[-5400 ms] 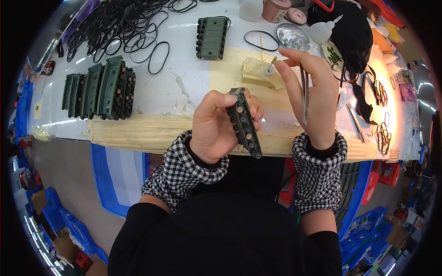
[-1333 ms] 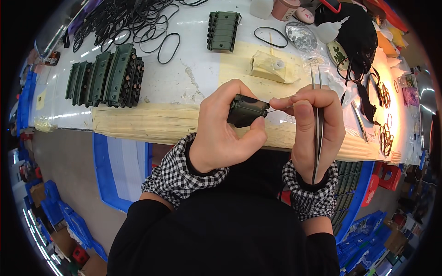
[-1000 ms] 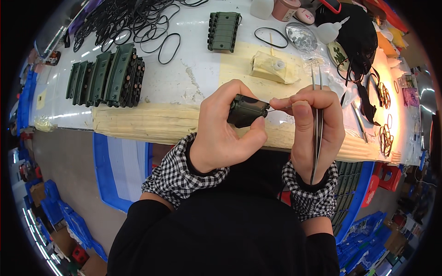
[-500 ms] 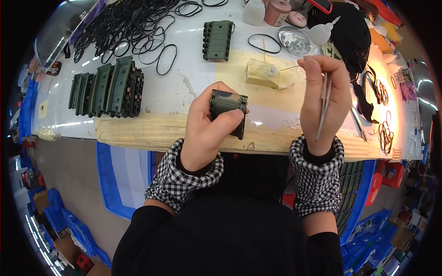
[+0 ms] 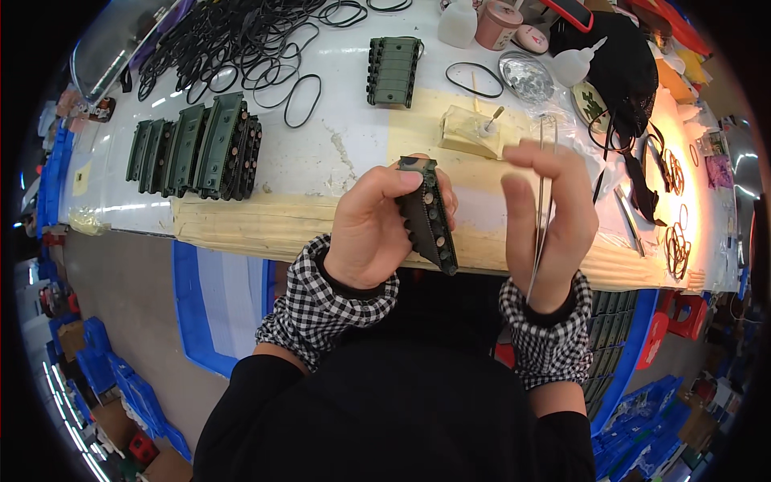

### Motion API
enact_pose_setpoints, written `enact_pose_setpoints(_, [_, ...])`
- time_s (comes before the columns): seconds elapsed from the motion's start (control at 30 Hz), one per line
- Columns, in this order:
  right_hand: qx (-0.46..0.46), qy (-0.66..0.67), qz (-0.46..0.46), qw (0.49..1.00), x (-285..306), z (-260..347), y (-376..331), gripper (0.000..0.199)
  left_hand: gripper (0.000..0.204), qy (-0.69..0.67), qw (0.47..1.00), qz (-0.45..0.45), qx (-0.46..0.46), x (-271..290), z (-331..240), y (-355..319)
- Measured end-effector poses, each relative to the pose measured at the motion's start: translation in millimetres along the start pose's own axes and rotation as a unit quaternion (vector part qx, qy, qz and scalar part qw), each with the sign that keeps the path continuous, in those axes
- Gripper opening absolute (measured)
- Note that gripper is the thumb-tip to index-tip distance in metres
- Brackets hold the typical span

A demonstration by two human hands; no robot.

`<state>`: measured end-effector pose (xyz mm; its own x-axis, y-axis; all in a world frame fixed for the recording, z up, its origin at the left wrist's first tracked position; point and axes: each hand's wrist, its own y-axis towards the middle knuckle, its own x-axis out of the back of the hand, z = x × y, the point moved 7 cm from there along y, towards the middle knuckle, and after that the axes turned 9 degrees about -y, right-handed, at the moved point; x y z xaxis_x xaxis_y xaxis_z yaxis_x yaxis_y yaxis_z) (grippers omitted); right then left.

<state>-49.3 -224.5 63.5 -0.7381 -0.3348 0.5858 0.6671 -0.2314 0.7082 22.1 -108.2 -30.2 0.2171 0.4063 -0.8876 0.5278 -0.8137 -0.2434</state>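
My left hand (image 5: 371, 229) grips a dark green toy tank chassis (image 5: 427, 215), held on edge so its row of small wheels faces me. My right hand (image 5: 552, 217) is just right of it and holds thin metal tweezers (image 5: 543, 193) that run up along the palm. The two hands are slightly apart above the table's front edge. Beyond them a pale yellow block (image 5: 470, 132) with a small stick in it lies on the table.
A row of green chassis parts (image 5: 197, 146) stands at the left, one more chassis (image 5: 392, 71) farther back. Black rubber bands (image 5: 233, 44) pile at the far left, one loose band (image 5: 465, 79) mid-table. Bottles (image 5: 578, 63), a black cloth (image 5: 622, 68) and tools crowd the right. Blue crates (image 5: 112, 373) sit on the floor.
My left hand turned the chassis from end-on to edge-on, showing its wheels. My right hand drew back from the pale block toward me, still with the tweezers.
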Motion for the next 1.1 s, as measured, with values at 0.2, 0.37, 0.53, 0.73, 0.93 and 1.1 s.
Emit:
enact_pose_setpoints(0.2, [-0.023, 0.107, 0.06, 0.992, 1.6, 28.9, -28.8, 0.027, 0.021, -0.041, 0.998, 0.025, 0.036, -0.3, 8.7, 3.0])
enact_pose_setpoints(0.37, [0.016, 0.089, 0.056, 0.994, -0.3, 40.5, -38.4, 0.024, 0.023, -0.062, 0.995, 0.072, 0.042, -6.9, 12.1, 2.8])
enact_pose_setpoints(0.53, [0.024, 0.083, 0.046, 0.995, 2.3, 41.6, -41.6, 0.022, 0.024, -0.073, 0.992, 0.087, 0.045, -9.5, 14.5, 2.1])
enact_pose_setpoints(0.73, [0.021, 0.078, 0.047, 0.996, 7.6, 42.1, -43.0, 0.022, 0.024, -0.072, 0.992, 0.088, 0.056, -14.9, 18.4, 1.6])
enact_pose_setpoints(0.93, [0.027, 0.083, 0.04, 0.995, 9.8, 42.9, -47.1, 0.023, 0.023, -0.068, 0.992, 0.093, 0.047, -14.8, 22.2, 1.0])
enact_pose_setpoints(1.1, [0.033, 0.092, 0.053, 0.994, 10.9, 42.7, -47.6, 0.025, 0.023, -0.051, 0.991, 0.112, 0.043, -14.7, 22.6, 0.2])
